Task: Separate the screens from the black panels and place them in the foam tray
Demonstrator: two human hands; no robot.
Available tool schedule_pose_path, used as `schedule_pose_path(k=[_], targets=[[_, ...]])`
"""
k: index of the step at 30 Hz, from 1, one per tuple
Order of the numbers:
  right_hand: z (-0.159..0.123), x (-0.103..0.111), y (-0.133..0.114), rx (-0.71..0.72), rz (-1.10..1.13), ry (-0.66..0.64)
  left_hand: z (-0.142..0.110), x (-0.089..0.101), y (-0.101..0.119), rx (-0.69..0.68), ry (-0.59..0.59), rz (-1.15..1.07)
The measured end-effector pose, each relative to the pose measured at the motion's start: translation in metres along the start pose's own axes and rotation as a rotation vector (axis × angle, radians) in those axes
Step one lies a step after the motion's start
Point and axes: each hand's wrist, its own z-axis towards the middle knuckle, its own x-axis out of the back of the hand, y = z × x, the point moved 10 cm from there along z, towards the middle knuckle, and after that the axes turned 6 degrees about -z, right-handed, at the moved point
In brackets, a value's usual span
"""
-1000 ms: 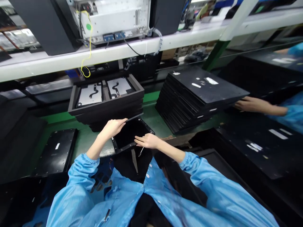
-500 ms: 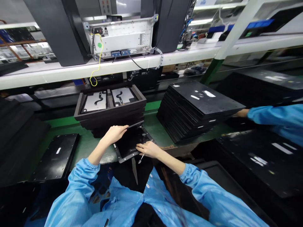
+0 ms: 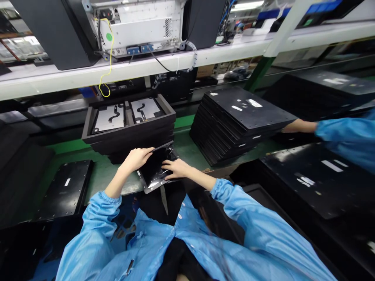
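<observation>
One green bench (image 3: 102, 168) stretches before you, bearing a stack of black panels (image 3: 219, 128) on the right and, left of that, piled foam trays (image 3: 131, 133). Nearer you, at the bench's front edge, lies a dark framed panel (image 3: 152, 168). Your left hand (image 3: 137, 159) grips its far left corner; your right hand (image 3: 177, 168), fingers parted, is over its glossy face.
</observation>
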Motion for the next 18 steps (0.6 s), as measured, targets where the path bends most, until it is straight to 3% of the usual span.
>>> schedule_pose_path(k=[3, 5, 8, 13, 16, 18], targets=[[-0.001, 0.011, -0.019, 0.202, -0.079, 0.082, -0.001, 0.002, 0.001, 0.009, 0.012, 0.024], [-0.003, 0.029, -0.026, 0.247, -0.109, 0.192, -0.003, 0.002, 0.002, 0.012, 0.028, 0.042], [0.001, 0.051, -0.030, 0.237, -0.231, 0.281, -0.003, 0.001, 0.002, 0.030, 0.045, 0.065], [0.018, 0.070, -0.022, 0.107, -0.414, 0.229, 0.000, 0.005, 0.001, 0.058, 0.084, 0.070], [0.005, 0.089, -0.027, 0.092, -0.429, 0.285, -0.003, 0.009, 0.004, 0.109, 0.122, 0.130], [-0.018, 0.110, -0.034, 0.102, -0.437, 0.385, -0.009, 0.006, 0.010, 0.138, 0.126, 0.182]])
